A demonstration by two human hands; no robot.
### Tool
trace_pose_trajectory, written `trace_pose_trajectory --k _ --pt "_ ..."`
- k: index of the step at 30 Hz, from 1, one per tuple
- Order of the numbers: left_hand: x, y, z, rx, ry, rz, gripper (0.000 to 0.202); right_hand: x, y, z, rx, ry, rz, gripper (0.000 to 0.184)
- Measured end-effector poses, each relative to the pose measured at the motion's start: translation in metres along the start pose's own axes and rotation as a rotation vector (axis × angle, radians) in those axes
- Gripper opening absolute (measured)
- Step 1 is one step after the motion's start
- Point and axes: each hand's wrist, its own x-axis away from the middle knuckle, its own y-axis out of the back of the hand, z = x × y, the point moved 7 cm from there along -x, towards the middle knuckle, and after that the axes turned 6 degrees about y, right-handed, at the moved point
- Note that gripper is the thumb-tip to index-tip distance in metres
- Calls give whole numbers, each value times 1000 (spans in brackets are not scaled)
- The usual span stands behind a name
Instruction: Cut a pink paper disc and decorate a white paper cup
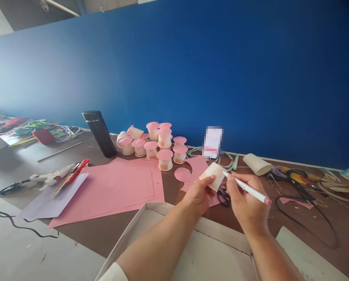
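My left hand (198, 194) grips a small paper cup (215, 174), held tilted above the brown table (98, 230). My right hand (246, 199) holds a white pen with a pink end (247, 189), its tip touching the cup's side. Black scissors (223, 196) lie on the table just under both hands. A cut pink paper circle (182, 174) lies left of the cup, beside a cut pink sheet (198, 166).
Several pink-topped paper cups (158, 144) cluster at the back by a black flask (100, 133). Pink sheets (112, 189), a glue gun (50, 177) and a red cutter (75, 174) lie left. A white box lid (151, 218) sits near me. Another cup (256, 164) and cables (303, 195) lie right.
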Motion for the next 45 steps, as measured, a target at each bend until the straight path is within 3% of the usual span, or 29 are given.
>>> trace_pose_trajectory --k 20,45 --pt "-1 0 1 -5 11 10 25 0 1 2 3 21 -11 30" --pt "3 -2 1 -13 30 5 21 -2 2 2 47 -18 -4 23"
